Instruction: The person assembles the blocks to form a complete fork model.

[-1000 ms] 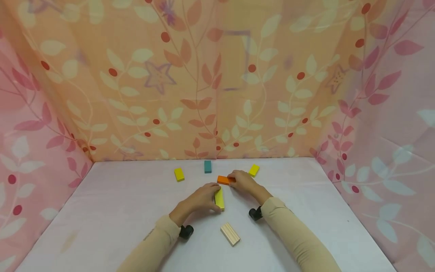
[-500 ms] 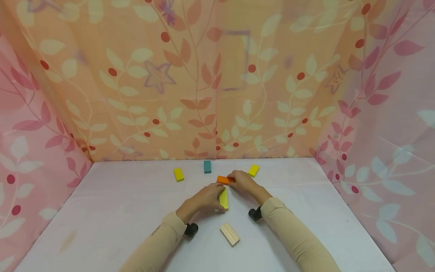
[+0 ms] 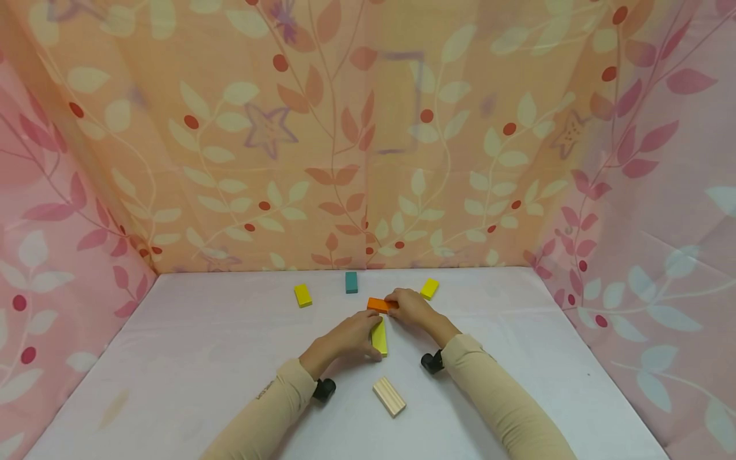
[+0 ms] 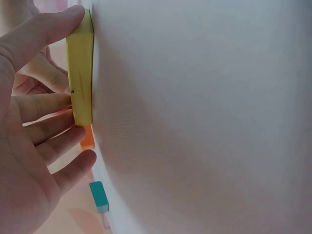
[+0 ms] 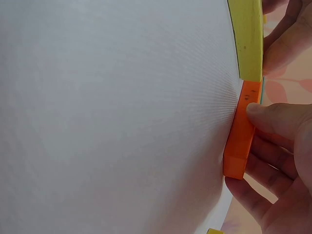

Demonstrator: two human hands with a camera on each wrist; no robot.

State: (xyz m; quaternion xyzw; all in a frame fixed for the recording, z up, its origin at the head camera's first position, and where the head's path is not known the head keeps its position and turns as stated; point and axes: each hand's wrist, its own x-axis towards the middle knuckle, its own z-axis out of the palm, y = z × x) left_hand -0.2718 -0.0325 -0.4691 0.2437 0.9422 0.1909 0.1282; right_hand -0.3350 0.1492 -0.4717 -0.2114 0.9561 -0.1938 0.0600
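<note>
My left hand (image 3: 349,335) holds a yellow-green wooden block (image 3: 379,338) lengthwise, thumb at its near end and fingertips at its far end. In the left wrist view the thumb presses one end of that yellow-green block (image 4: 80,73), with the other fingers along its side. Just beyond it lies an orange block (image 3: 377,305), turned crosswise. My right hand (image 3: 415,306) pinches the orange block by its right part. From the right wrist, the thumb lies on the upper side of the orange block (image 5: 239,131) and a finger sits at its end; the yellow-green block's end is right at its other end.
A plain wood block (image 3: 389,396) lies on the white tabletop (image 3: 190,364) nearer the body. Farther back are a yellow block (image 3: 303,295) at left, a teal block (image 3: 351,282) in the middle and another yellow block (image 3: 429,288) behind the right hand. Patterned cloth (image 3: 322,223) walls the table.
The left hand has slid the yellow-green block slightly right, so it now sits below the orange block. Over the last half second little moves. The right hand stays on the orange block.
</note>
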